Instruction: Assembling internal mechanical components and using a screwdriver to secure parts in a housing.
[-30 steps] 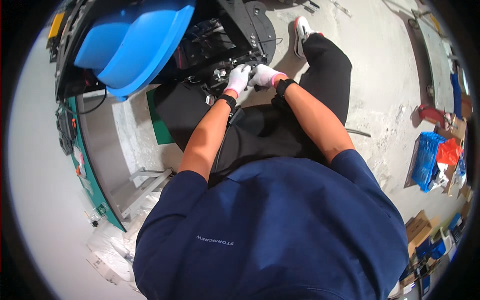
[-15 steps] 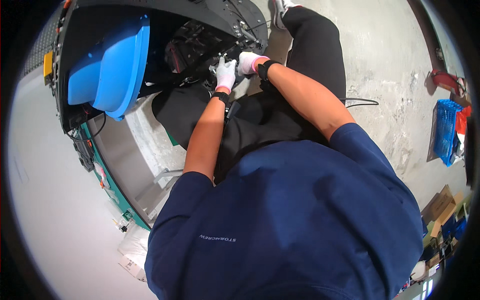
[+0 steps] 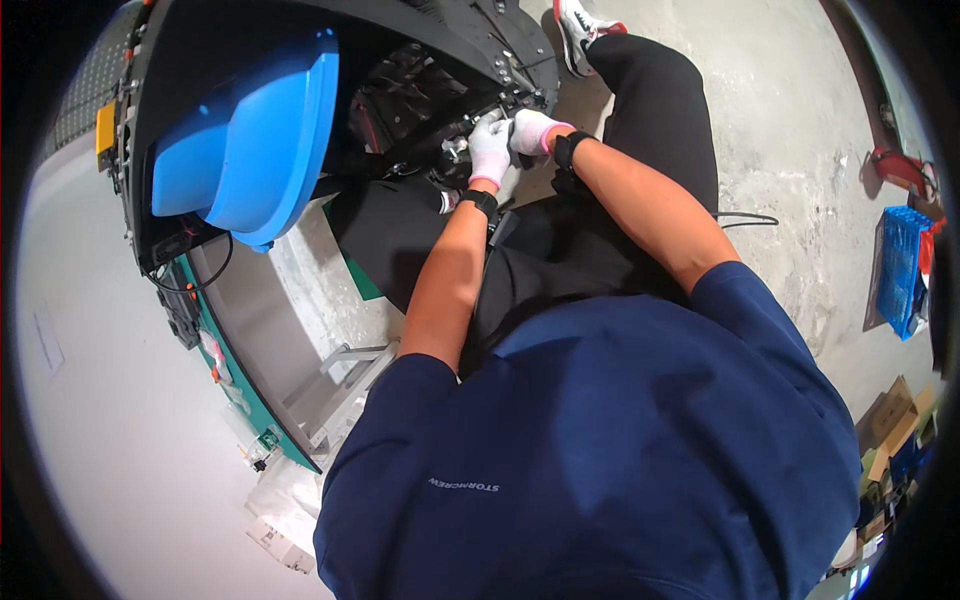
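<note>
Both of my hands, in white gloves with pink cuffs, meet at the near edge of a black machine frame [image 3: 440, 25]. My left hand [image 3: 490, 150] is closed, its thumb and fingers drawn together against small metal fittings [image 3: 455, 152] on that edge. Just to its right, my right hand [image 3: 533, 132] is curled shut, almost touching the left. What either hand holds is too small or too hidden to make out. A large blue curved plastic shell [image 3: 250, 140] sits inside the frame, left of my hands. Dark wiring and parts [image 3: 405, 95] fill the opening between.
My black-trousered leg [image 3: 660, 120] stretches along the right side of the machine. A blue plastic basket [image 3: 900, 270] and a red object [image 3: 897, 168] are at far right, with cardboard boxes [image 3: 888, 420] below. A grey metal stand [image 3: 350, 375] is at lower left, beside a green-edged panel [image 3: 245, 385].
The view has shifted, so the whole scene sits slightly right and lower. My left hand's fingers have drawn in closer to the right hand, which stays curled at the same edge.
</note>
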`<state>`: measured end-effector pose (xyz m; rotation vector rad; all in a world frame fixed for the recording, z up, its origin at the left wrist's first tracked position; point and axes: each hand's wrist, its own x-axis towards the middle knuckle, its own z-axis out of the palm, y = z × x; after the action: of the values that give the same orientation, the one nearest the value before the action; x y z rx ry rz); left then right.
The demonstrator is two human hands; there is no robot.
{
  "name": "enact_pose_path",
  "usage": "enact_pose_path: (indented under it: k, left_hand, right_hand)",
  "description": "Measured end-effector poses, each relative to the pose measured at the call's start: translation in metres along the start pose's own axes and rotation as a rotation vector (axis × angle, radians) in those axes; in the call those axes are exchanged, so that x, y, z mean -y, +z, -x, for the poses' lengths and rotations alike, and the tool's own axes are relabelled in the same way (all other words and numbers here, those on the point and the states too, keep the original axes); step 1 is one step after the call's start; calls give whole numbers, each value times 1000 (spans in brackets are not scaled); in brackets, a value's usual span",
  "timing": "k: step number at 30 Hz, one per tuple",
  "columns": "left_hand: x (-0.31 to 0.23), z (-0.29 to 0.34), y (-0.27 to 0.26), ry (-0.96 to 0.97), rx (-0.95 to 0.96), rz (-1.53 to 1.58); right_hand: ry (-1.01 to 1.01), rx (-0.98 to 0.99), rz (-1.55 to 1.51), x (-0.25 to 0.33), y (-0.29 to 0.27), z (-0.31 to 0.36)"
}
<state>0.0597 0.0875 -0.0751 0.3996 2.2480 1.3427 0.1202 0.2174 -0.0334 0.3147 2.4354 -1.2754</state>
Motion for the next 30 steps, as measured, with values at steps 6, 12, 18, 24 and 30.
enact_pose_path:
  k: [6, 12, 18, 24, 30]
  left_hand:
    - [5, 3, 7, -53, 6, 74]
    - [-3, 3, 8, -24, -40, 13]
    - [-4, 0, 9, -32, -31, -17]
    - [13, -4, 18, -55, -63, 57]
    - [10, -4, 18, -45, -87, 28]
  right_hand:
    - [78, -39, -121, -17, 16, -6]
    - [132, -27, -212, -29, 19, -12]
    - [154, -44, -245, -21, 13, -1]
    - [128, -32, -175, -21, 11, -3]
    - [122, -43, -243, -26, 16, -3]
